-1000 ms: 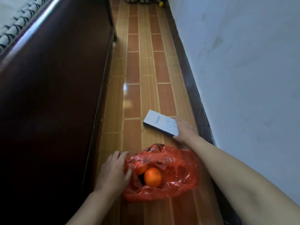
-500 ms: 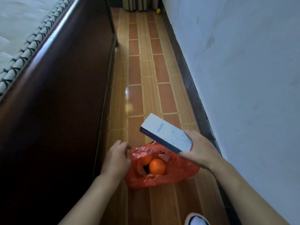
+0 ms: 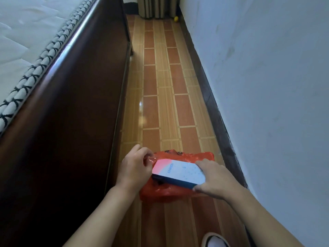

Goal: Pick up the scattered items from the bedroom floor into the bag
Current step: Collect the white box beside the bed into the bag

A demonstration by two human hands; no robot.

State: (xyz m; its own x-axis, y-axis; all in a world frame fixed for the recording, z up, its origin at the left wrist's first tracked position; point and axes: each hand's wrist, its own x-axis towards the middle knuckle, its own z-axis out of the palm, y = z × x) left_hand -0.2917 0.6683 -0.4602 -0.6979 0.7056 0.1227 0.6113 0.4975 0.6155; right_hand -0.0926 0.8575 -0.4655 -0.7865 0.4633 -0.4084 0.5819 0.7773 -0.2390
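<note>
Narrow tiled floor (image 3: 165, 97) between bed frame (image 3: 71, 113) and wall (image 3: 267, 86). At six o'clock, right hand (image 3: 216, 177) grips the white box (image 3: 179, 172) over the red bag (image 3: 165, 191); left hand (image 3: 135, 168) pinches its rim. Bag contents hidden.

Viewpoint: your one head camera sat above the red bag (image 3: 178, 192), looking down and forward.
Facing: it looked along the floor strip (image 3: 165, 97) beyond the bag towards the curtain (image 3: 156, 8).
Framing: bed frame (image 3: 71, 107) lay left of the bag, wall (image 3: 267, 86) right.
Nearness: close; your forearms entered from the bottom edge.
Overlap: none, a single view.
</note>
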